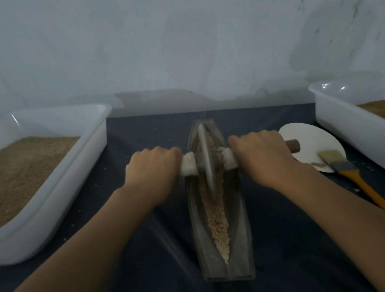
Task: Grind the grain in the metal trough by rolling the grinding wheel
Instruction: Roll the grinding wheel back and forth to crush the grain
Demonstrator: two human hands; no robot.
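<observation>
Head view: I'm gripping the axle with both hands, left hand (155,168) and right hand (259,153) fingers curling tight around it either side of the grinding wheel (205,158). Wheel is sitting upright in the metal trough (243,232) mid-surface, over the grain (218,225).

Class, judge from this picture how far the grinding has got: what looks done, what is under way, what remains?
Done: grain is loaded along the metal trough, and the grinding wheel stands in it. Under way: the left hand and right hand each grip the wheel's axle handle, with the wheel toward the far end. Left: the grain nearer the person looks coarse, so more rolling seems needed.
</observation>
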